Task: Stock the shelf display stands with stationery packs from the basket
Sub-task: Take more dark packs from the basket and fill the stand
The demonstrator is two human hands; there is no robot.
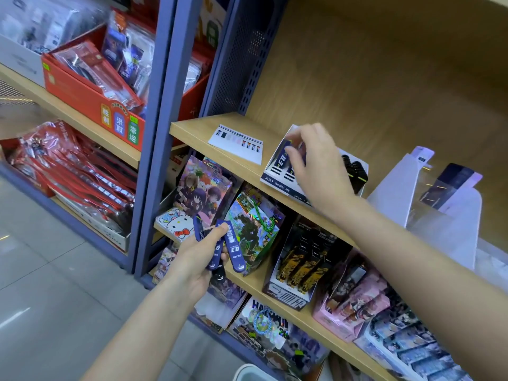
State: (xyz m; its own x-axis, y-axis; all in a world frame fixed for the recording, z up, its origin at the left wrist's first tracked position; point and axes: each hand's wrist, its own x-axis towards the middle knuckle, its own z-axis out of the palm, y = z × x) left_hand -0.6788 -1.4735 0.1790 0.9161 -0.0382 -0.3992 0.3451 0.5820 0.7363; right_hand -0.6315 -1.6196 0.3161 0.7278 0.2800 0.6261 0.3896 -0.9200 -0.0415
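My left hand [196, 258] grips a fan of several slim dark-blue stationery packs [230, 243] in front of the lower shelf. My right hand [316, 166] reaches over a white and blue display stand [277, 171] on the upper wooden shelf [192, 127]. Its fingers are curled at a blue pack [288, 145] standing in the stand, and they hide whether they pinch it. Black packs [354, 167] fill the stand's right side. A pale rim, possibly the basket [250, 373], shows at the bottom edge.
A white printed card [236, 143] lies left of the stand. Clear and white display stands [428, 199] sit to its right. Below are gift bags [253, 229], a dark pen box [302, 265] and pink boxes [354, 303]. Red bins [90, 89] fill the left rack.
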